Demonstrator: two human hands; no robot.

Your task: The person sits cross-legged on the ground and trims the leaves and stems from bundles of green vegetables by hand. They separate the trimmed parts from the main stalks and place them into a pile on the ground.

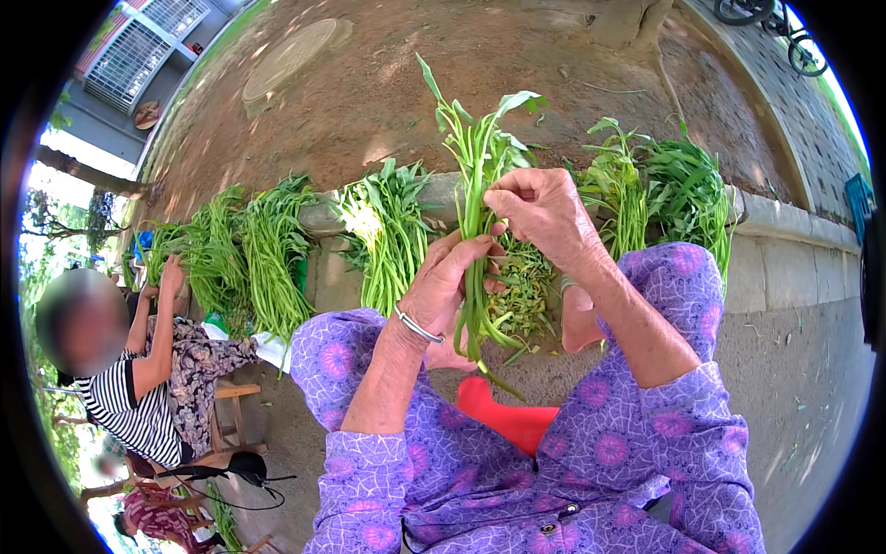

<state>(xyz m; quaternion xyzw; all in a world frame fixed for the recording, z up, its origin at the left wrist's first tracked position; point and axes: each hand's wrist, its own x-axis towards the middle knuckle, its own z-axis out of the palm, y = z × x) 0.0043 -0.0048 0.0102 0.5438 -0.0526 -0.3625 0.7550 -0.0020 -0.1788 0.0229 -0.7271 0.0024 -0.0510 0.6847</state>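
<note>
A bunch of leafy green vegetable stems, likely water spinach [473, 176], stands upright in front of me, leaves at the top and cut ends hanging down. My left hand [443, 280] is wrapped around its lower stems, with a silver bangle on the wrist. At the bunch's right side, my right hand [543, 215] has its thumb and forefinger pinched together against the stems. Whether a leaf or stem is between those fingertips is hidden. Below the hands, a heap of trimmed leaves and stem bits [522, 287] lies on the ground between my bare feet.
More green bundles lean on the stone curb [796, 221]: one left of my hands [387, 235], two right [619, 194], [692, 201]. Farther left, a person [152, 388] sits on a wooden stool [235, 408], handling greens [214, 256]. Bare soil [415, 83] lies beyond the curb.
</note>
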